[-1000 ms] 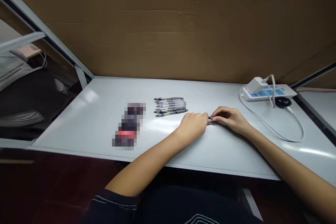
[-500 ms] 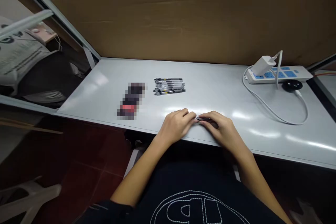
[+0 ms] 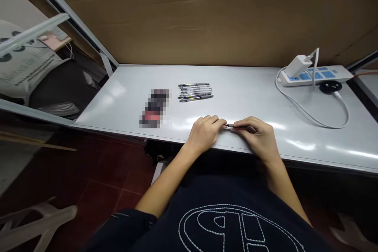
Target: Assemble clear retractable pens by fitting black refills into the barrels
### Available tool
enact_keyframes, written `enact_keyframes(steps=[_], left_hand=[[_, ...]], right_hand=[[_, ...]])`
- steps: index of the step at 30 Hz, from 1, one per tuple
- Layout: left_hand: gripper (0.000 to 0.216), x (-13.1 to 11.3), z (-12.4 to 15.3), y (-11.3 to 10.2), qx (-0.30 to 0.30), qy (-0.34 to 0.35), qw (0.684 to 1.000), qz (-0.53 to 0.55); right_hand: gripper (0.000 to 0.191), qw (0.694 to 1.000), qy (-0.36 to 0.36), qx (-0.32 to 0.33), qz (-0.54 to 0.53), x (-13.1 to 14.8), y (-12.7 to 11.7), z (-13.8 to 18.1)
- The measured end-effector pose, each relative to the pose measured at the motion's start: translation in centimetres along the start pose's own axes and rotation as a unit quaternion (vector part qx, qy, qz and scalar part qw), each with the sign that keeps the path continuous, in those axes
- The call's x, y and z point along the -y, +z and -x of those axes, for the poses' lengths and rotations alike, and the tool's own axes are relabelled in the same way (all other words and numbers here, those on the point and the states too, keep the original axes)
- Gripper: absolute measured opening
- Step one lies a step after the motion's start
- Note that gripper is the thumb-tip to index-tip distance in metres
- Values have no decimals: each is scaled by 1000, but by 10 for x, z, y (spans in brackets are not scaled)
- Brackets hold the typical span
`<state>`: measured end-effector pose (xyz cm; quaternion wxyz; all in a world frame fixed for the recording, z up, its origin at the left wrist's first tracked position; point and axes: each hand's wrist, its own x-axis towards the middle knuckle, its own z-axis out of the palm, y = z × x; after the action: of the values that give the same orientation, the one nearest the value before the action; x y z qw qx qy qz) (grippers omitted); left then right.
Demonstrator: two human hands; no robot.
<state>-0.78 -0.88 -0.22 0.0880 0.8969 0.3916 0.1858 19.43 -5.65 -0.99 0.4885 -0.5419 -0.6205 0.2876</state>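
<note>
Two bare hands work together near the front edge of a white metal table [image 3: 236, 80], a little right of the frame's centre. Between them lies one thin grey pen [image 3: 238, 126], nearly level and just above the table surface. The right hand [image 3: 258, 138] has hold of its body, pinching it with the thumb and the bent fingers [image 3: 243, 122]. The left hand [image 3: 204, 134] is curled, and its fingers [image 3: 214, 120] come to the pen's narrow tip and seem to touch it (whether they really grip it, I cannot tell from this view).

Up from the hands, near the back of the table, a neat bundle of similar pens [image 3: 195, 92] lies side by side. Just left of this bundle is a dark upright-looking object with a red band [image 3: 155, 108], but it is pixelated, so its kind cannot be told. At the upper right of the frame sits a white power strip with blue switches [image 3: 313, 76], with a white charger [image 3: 299, 65] plugged into it. A white cable [image 3: 310, 114] loops on the table beside a round black item [image 3: 330, 86]. Brown cardboard [image 3: 206, 15] stands behind the table, and the person's dark shirt with a white stitched emblem [image 3: 236, 228] fills the bottom of the frame.
</note>
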Motion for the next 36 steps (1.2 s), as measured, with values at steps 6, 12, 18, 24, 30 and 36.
enact_keyframes(steps=[6, 12, 18, 24, 30, 36], left_hand=[[26, 13, 11, -8, -7, -59, 997, 38], [23, 18, 18, -13, -31, -79, 992, 97], [31, 14, 16, -12, -9, -90, 996, 27], [31, 14, 18, -13, -7, -85, 996, 6], [33, 12, 19, -12, -22, -74, 997, -24], [38, 9, 19, -12, -40, -87, 994, -58]], right_hand=[[10, 1000, 4, 13, -15, 8, 20, -12], [31, 991, 111, 69, 4, 12, 24, -20], [38, 988, 133, 78, -31, 12, 22, -17], [27, 989, 125, 64, -41, 6, 23, -16], [24, 993, 101, 60, -21, 4, 25, -18], [18, 995, 73, 68, -24, 3, 25, -20]])
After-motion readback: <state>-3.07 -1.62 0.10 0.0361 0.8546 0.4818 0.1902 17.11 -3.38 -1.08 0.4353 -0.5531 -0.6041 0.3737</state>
